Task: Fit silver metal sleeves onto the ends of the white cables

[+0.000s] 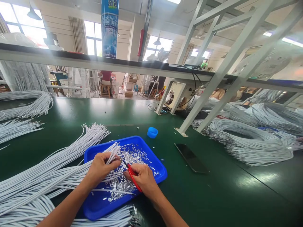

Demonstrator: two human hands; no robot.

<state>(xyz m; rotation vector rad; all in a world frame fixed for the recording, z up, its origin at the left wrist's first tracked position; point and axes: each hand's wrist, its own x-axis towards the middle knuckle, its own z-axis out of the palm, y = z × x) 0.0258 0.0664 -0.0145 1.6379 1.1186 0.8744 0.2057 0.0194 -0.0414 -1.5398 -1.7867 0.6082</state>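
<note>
My left hand (103,165) is closed around the ends of several white cables (114,150), above a blue tray (161,171). In my right hand (143,178) are red-handled scissors or snips (134,179), their dark tips close to the cable ends by my left fingers. Whether the blades touch a cable I cannot tell. Many small shiny metal pieces (134,155) lie scattered in the tray. A few loose cable ends rest across the tray beneath my hands. Long bundles of white cables (59,160) run in from the left.
A blue round cap (152,132) and a dark phone (191,158) lie on the green table (227,192). Coiled cables (255,142) sit at the right, beside slanted white metal posts (208,91). On the raised shelf (78,60) stands a blue spray can (109,31).
</note>
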